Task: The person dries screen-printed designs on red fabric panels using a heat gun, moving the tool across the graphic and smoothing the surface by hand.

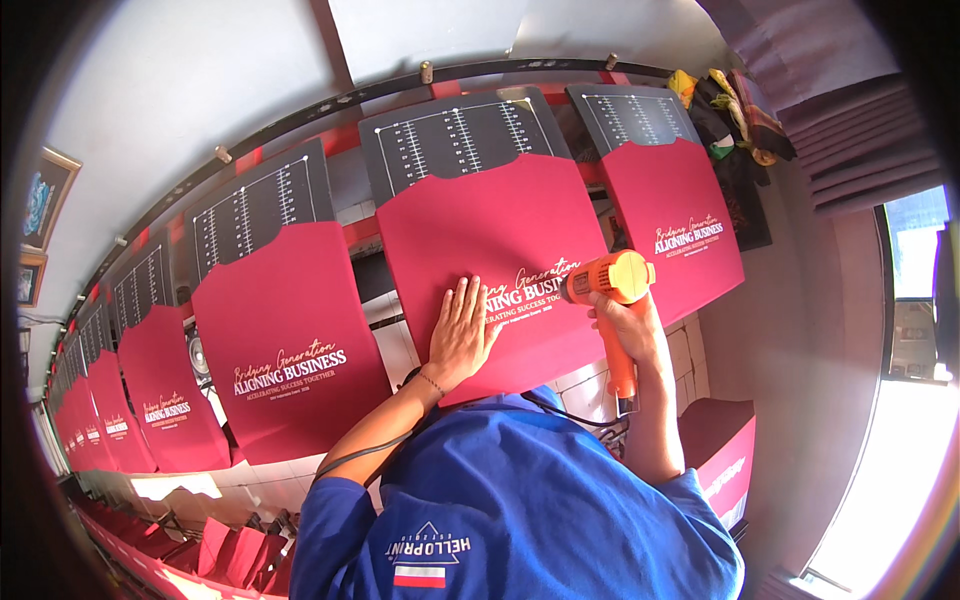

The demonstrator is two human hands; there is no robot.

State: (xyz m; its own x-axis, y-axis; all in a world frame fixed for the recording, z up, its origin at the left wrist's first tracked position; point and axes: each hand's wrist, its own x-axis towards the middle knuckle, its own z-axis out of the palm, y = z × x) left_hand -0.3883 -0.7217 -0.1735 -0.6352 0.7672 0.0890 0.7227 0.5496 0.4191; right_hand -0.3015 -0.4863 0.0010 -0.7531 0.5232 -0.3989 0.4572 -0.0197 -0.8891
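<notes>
My left hand [462, 338] lies flat, fingers stretched out, on a red fabric panel [485, 220] just left of its white printed lettering. In my right hand [638, 328] is an orange heat gun [622, 275], gripped by its handle. Its dark nozzle points left, over the right end of the lettering, and covers some of the print. Beneath the fabric is a black board [458, 128] with white ruler marks, its top end bare. A dark cord hangs near the bottom of the gun's handle.
Similar boards with red panels stand in a row, one panel [680, 200] to the right and several leftward, such as the nearest panel [280, 310]. A dark rail [350, 97] runs behind them. Cloths [740, 110] hang at the far right, near a bright window [915, 250].
</notes>
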